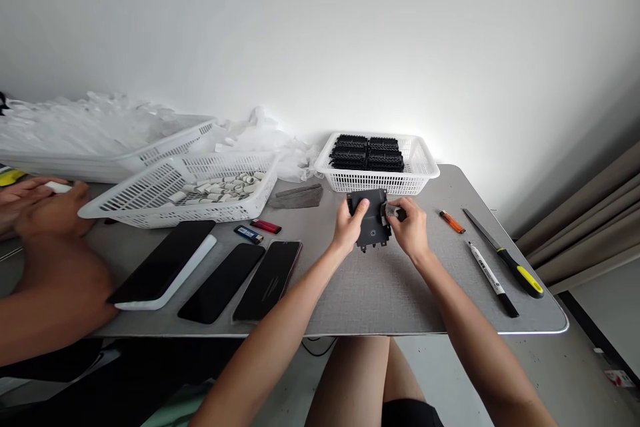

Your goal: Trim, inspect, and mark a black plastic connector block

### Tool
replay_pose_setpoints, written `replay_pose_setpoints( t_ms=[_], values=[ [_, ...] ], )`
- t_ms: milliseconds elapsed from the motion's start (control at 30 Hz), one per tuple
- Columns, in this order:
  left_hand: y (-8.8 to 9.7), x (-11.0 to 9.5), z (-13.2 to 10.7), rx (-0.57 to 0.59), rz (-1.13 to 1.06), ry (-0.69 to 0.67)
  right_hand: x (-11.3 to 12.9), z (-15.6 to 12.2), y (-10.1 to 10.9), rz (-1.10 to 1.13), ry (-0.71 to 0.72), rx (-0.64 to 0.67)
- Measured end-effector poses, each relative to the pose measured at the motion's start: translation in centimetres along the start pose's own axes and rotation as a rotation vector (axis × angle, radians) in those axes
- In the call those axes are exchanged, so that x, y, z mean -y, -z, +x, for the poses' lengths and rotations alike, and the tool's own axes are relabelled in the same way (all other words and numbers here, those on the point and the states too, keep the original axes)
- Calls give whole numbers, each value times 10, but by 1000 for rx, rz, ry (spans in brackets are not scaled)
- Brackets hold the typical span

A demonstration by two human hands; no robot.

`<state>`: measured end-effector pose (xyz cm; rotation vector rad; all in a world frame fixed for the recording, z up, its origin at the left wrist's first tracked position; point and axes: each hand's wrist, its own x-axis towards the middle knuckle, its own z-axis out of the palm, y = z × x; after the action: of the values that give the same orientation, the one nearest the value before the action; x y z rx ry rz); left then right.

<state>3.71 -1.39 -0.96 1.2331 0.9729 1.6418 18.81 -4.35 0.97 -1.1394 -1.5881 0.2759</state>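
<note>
My left hand [349, 225] grips a flat black plastic part [373, 213], its thumb lying across the face. Small tabs stick out along the part's lower edge, and a round hole shows near the bottom. At the part's right edge, my right hand [411, 223] is closed on a small grey folded piece [389, 211], which looks like sandpaper and touches that edge. Behind both hands stands a white basket [377, 183] with several black ribbed plastic parts [367, 153] stacked in it. A dark grey sheet [299, 196] lies on the table to the left.
On the right lie an orange lighter [453, 221], a marker [493, 279] and a black-and-yellow-handled file [505, 253]. To the left are phones [223, 283], two lighters and a basket [185, 217] of short white tubes. Another person's hands [50, 207] work at far left.
</note>
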Motion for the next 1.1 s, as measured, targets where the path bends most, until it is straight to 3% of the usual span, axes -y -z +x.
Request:
replay_pose_setpoints(
  t_ms=[100,233,367,433,600,667,800,867,1000,1100],
  values=[
    [9,0,9,-175,-91,49,1,-1,0,23,21,206],
    [23,-6,22,-263,-177,61,-1,-2,-1,32,-18,395],
    [22,-6,22,-197,-223,165,1,-1,-4,267,-354,154],
    [16,-1,17,-111,-228,245,4,-1,-7,437,-418,92],
    [2,18,3,-51,-128,257,7,-2,-14,516,-296,20],
    [-1,21,-1,-12,-132,338,8,-4,-16,527,-233,68],
    [-7,16,-7,198,-343,495,9,-5,-18,539,-181,214],
    [-10,12,-9,245,-391,509,7,-3,-16,520,-245,119],
    [-15,10,-16,259,-307,452,2,0,-10,363,-361,-191],
    [-19,12,-21,257,-263,349,0,-2,-10,308,-269,-141]
  ],
)
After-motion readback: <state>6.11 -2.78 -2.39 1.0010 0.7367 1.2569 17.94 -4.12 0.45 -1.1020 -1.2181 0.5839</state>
